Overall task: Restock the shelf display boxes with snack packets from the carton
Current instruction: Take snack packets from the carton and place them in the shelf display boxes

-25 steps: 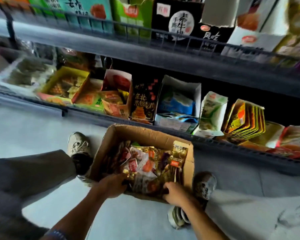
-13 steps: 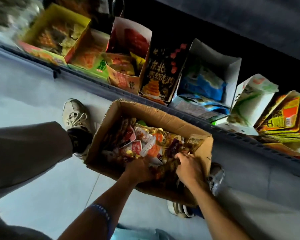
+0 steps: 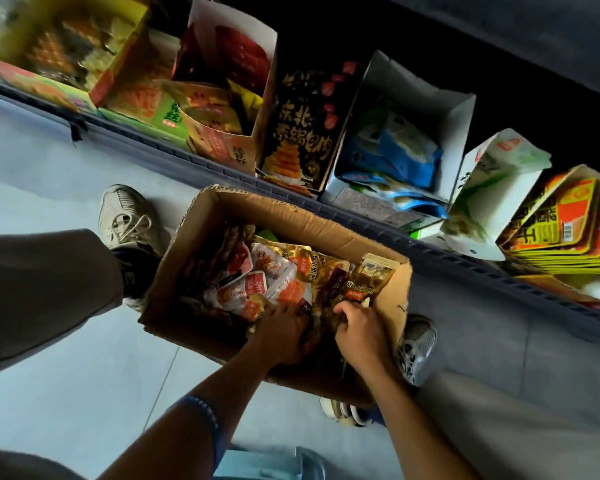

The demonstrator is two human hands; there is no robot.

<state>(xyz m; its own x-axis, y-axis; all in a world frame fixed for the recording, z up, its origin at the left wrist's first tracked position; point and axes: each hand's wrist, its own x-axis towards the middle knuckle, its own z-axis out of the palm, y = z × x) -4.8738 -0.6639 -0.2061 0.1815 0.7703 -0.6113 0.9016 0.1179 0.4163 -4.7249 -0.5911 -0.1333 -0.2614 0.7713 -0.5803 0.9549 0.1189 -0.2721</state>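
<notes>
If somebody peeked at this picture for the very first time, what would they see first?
Probably the open brown cardboard carton on the pale floor, heaped with shiny orange, white and gold snack packets. Both bare hands are dug in at its near side: the left hand lies on the pile, while the right hand curls its grip round a gold packet. Just behind, the low shelf holds a tall black display box with gold writing.

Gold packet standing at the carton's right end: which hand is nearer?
Right. The right hand sits just below the gold packet, fingers curled at its lower edge. The left hand is further left, on the packets mid-carton.
</notes>
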